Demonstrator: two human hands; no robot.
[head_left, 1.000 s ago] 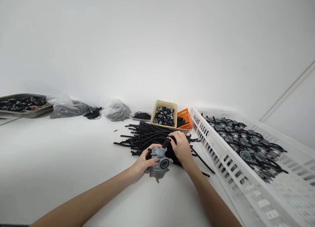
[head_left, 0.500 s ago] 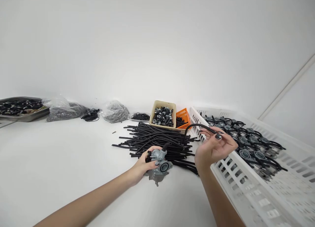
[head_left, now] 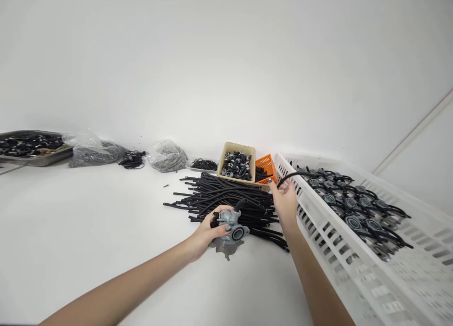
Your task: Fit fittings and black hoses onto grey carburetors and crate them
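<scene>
My left hand [head_left: 208,229] is closed around a grey metal carburetor [head_left: 230,234], held above the white table with its round flanged opening turned to the right. A short black rubber elbow sticks up from its top. My right hand [head_left: 286,204] pinches a black rubber hose [head_left: 297,174] near its left end; the hose's other end reaches right, over the rim of the white crate [head_left: 336,222]. Behind the carburetor lies a loose pile of black hoses [head_left: 219,194], some with small clips at their ends.
Several carburetors with hoses [head_left: 350,203] fill part of the crate. Along the wall stand a beige bin [head_left: 221,168] of small parts, an orange basket [head_left: 272,163], a tray of black rings [head_left: 203,164], plastic bags of parts [head_left: 166,156], a black bundle [head_left: 132,159] and a metal tray [head_left: 53,158].
My right hand has moved left and its grip on the hose has shifted to the end nearer the carburetor. The hose now points right. My left hand holds the carburetor nearly still.
</scene>
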